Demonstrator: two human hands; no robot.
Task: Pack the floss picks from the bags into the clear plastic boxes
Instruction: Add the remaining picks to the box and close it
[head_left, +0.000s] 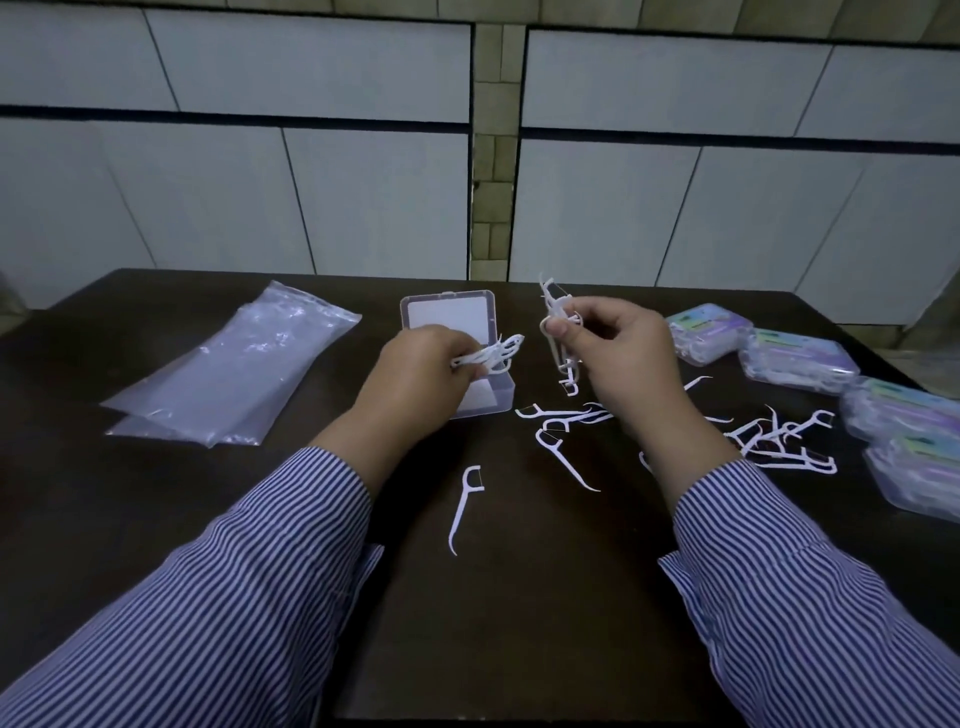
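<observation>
Dark counter (156, 519) fills lower frame. Left hand (415, 379) pinches a small bundle of floss picks (493, 353) over the open clear box (457, 353) at centre, lid up behind. Right hand (623, 358) grips a second bundle (558, 322), held above the counter right of the box. Loose picks (566, 452) lie scattered centre and right; one single pick (465, 506) lies apart, lower centre. Empty clear bags (228, 369) lie at left. Closed filled boxes (800, 361) sit along right edge. Striped sleeves (234, 597) in foreground.
</observation>
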